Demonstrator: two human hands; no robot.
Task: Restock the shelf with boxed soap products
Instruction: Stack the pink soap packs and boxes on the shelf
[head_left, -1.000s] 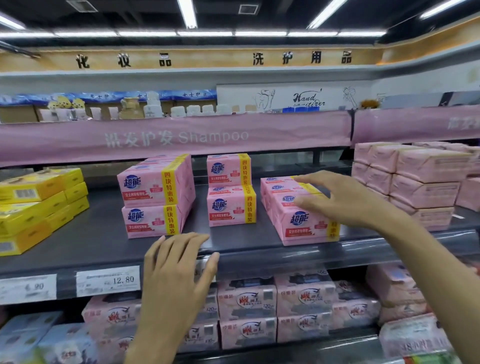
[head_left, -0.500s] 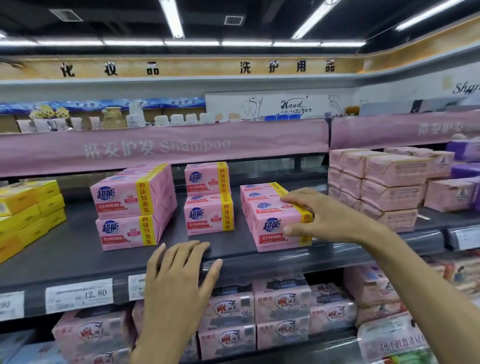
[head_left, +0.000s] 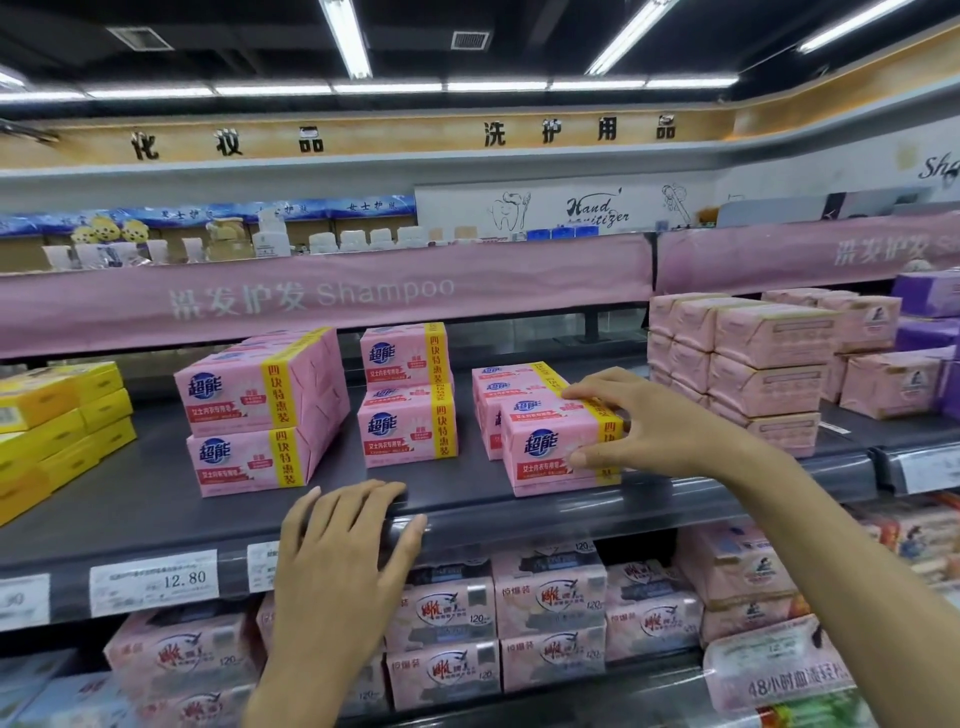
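1. Grey metal shelf (head_left: 156, 509): it carries the soap stock, and every place below is given from its front lip.
2. Pink cardboard soap boxes with yellow bands (head_left: 249, 415) stand two high towards the shelf's left and middle. A one-high row runs back from the lip further right.
3. The front pink cardboard box of that row (head_left: 545, 447) sits just behind the shelf's lip. It looks like a stiff carton, probably dense for its size, with a glossy and perhaps slippery skin. A clamp across opposite faces near a corner should hold better than a grip on the band.
4. The right hand (head_left: 649, 426) pinches this box, fingers curled over its top right edge and thumb low on the front face. A second ago it hovered spread above the box.
5. The left hand (head_left: 343, 561) lies flat on the shelf's lip with fingers spread, as before.
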